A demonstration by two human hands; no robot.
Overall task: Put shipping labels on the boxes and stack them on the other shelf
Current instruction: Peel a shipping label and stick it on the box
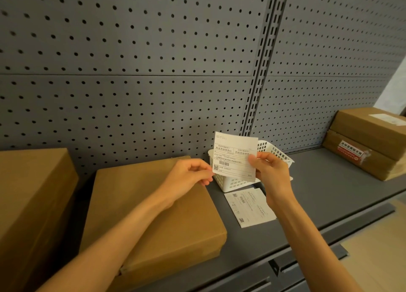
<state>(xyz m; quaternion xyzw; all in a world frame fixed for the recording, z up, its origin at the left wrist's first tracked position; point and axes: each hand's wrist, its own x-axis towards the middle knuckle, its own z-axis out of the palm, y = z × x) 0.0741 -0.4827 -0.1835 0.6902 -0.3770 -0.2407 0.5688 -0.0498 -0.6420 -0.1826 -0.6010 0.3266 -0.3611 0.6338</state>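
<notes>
a: box unlabelled, near shelf front edge. loose label flat beside it. left hand pinches held label's corner; right hand grips its other side. basket behind.

b: risk?

a: peeled adhesive likely curls, sticks crooked. labelled stack at far right end.

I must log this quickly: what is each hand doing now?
Left hand: pinches the lower left corner of the shipping label.
Right hand: grips the label's right edge.
</notes>
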